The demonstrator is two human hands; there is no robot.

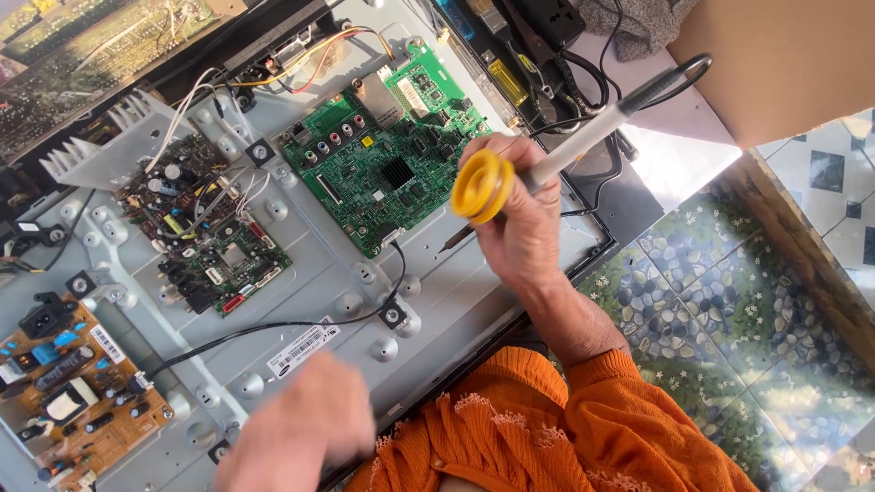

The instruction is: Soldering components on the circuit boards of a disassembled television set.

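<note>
- A big grey metal back panel (301,273) of a flat screen is lying open, holding three circuit boards.
- The green board (387,164) is sitting near the panel's top edge, a smaller dark board (205,232) is resting in the middle left, and a brown board (68,383) is filling the bottom left corner.
- The right hand (519,228) is clenching a soldering iron (583,137) with a yellow ring, its tip pointing down just by the green board's lower right corner.
- The iron is looking light and stiff. Its tip is probably hot, so the grey handle is the safe place to hold.
- The left hand (301,437) is hovering blurry at the panel's bottom edge; I cannot tell if it is gripping anything.
</note>
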